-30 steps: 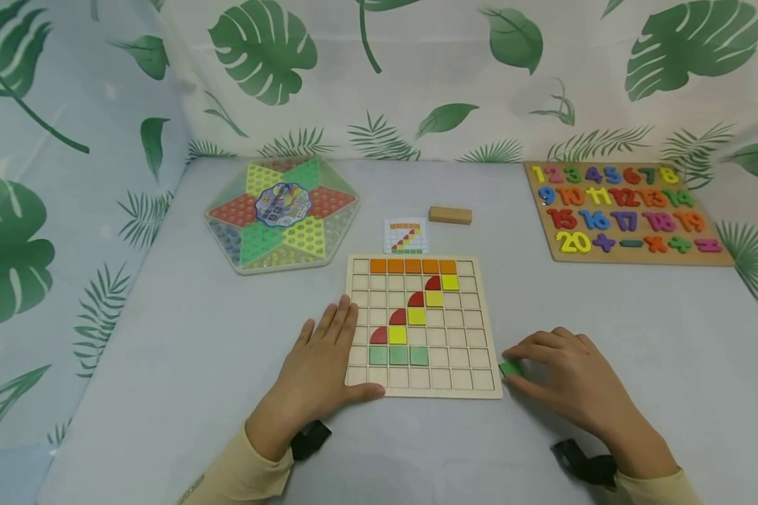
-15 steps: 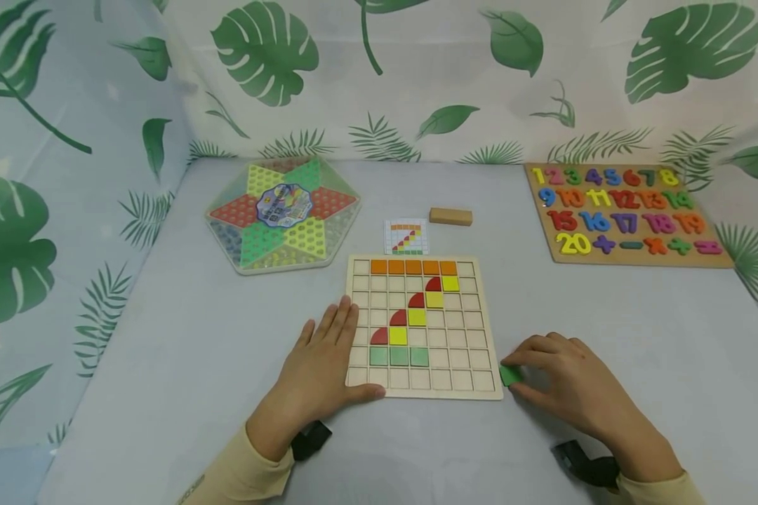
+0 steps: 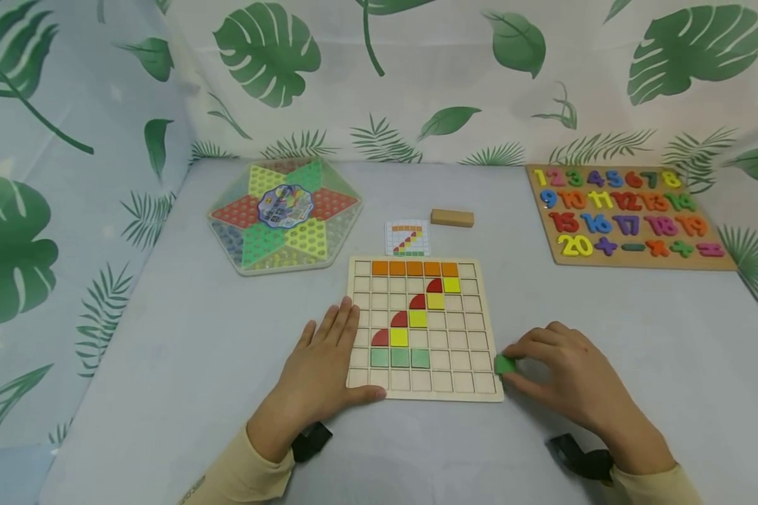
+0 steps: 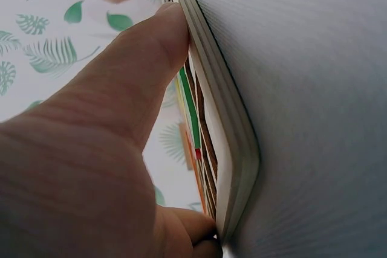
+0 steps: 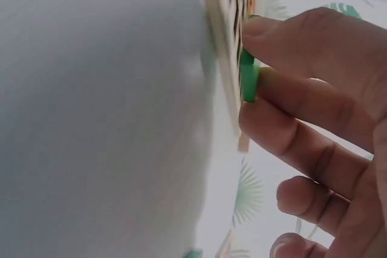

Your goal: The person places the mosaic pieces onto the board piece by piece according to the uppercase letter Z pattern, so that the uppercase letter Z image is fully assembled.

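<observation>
A wooden grid board (image 3: 455,382) lies flat on the table, bearing a row of orange squares (image 3: 415,268), a diagonal of red quarter-circles (image 3: 399,320) and yellow squares (image 3: 418,318), and three green squares (image 3: 400,358) below. My left hand (image 3: 318,365) rests with straight fingers along the board's left side, its thumb on the front-left corner; the left wrist view shows this thumb (image 4: 151,46) pressing the edge. Between thumb and fingers, my right hand (image 3: 562,372) pinches a green tile (image 3: 504,365) at the board's right edge. The right wrist view shows the green tile (image 5: 249,80) close to the board's rim.
Behind the board lie a pattern card (image 3: 407,238) and a small wooden block (image 3: 452,218). A hexagonal Chinese checkers box (image 3: 341,242) is at the back left. A number puzzle board (image 3: 644,259) stands at the back right. Leaf-printed cloth (image 3: 391,77) hangs behind the table.
My right hand has shifted slightly left with the green tile, which has come from beside the board to over its right edge. The left hand keeps its place.
</observation>
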The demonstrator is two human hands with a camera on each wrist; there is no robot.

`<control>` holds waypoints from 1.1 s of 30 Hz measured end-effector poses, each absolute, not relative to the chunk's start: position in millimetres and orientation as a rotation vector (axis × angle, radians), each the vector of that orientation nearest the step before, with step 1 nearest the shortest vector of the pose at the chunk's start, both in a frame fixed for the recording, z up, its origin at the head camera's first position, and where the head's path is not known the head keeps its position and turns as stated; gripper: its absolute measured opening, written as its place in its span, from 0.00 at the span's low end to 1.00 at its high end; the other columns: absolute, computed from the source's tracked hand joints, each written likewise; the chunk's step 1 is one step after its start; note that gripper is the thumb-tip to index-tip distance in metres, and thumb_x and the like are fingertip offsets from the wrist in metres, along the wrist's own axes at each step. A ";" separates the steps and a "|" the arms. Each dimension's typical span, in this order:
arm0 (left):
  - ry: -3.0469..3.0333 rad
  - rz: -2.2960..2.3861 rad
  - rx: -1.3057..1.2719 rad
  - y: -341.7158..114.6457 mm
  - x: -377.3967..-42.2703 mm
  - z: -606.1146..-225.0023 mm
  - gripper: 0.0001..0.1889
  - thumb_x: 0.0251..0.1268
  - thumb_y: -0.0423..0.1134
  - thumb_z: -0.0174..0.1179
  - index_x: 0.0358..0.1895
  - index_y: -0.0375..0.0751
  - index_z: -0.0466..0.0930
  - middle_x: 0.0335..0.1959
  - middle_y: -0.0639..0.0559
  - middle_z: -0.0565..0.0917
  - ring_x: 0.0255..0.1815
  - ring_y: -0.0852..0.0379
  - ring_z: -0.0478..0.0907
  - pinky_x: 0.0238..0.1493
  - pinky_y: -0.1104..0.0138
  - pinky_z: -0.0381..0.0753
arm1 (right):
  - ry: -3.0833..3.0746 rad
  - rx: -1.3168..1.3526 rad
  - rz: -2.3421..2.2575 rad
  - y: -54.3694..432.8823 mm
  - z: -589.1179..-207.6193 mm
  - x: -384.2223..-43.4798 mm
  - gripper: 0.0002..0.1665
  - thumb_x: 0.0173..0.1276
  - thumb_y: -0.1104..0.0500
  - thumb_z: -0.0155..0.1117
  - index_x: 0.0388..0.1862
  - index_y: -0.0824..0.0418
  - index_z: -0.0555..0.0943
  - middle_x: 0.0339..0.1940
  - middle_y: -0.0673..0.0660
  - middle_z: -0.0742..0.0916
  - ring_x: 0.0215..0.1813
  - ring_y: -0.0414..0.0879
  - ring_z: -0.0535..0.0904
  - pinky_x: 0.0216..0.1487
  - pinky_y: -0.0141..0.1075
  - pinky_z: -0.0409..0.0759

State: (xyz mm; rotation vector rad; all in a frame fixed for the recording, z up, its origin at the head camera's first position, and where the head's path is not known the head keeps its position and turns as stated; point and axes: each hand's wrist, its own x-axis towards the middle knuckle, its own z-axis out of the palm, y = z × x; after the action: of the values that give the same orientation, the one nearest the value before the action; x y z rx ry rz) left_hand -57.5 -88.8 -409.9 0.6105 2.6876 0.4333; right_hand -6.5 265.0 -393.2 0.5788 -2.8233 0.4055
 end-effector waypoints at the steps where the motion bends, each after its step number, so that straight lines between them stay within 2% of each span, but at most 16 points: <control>1: 2.687 0.433 0.611 -89.0 -57.5 -409.9 0.66 0.55 0.75 0.66 0.86 0.39 0.42 0.88 0.45 0.42 0.89 0.43 0.42 0.85 0.41 0.50 | -2.815 0.582 0.415 263.1 -393.0 -8.1 0.17 0.43 0.53 0.88 0.34 0.46 0.91 0.34 0.39 0.89 0.38 0.36 0.77 0.38 0.40 0.78; 14: 2.676 0.439 0.606 -89.8 -57.0 -408.4 0.66 0.56 0.75 0.66 0.86 0.39 0.41 0.88 0.45 0.41 0.89 0.44 0.42 0.85 0.41 0.49 | -2.803 0.686 0.494 217.5 -398.2 -27.0 0.16 0.46 0.51 0.88 0.35 0.48 0.93 0.34 0.41 0.90 0.37 0.36 0.73 0.37 0.35 0.75; 33: 2.677 0.443 0.611 -91.1 -57.5 -408.6 0.66 0.56 0.75 0.66 0.86 0.39 0.42 0.88 0.46 0.41 0.89 0.44 0.42 0.85 0.41 0.49 | -2.896 0.734 0.367 187.9 -399.6 -36.2 0.19 0.47 0.47 0.88 0.36 0.52 0.93 0.35 0.46 0.90 0.40 0.42 0.79 0.43 0.40 0.81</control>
State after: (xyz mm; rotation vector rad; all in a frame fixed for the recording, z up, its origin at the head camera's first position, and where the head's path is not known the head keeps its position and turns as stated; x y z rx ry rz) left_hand -57.5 -91.1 -408.6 0.6108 2.6774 0.4430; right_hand -36.2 187.9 -399.6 0.7341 -2.8963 0.3665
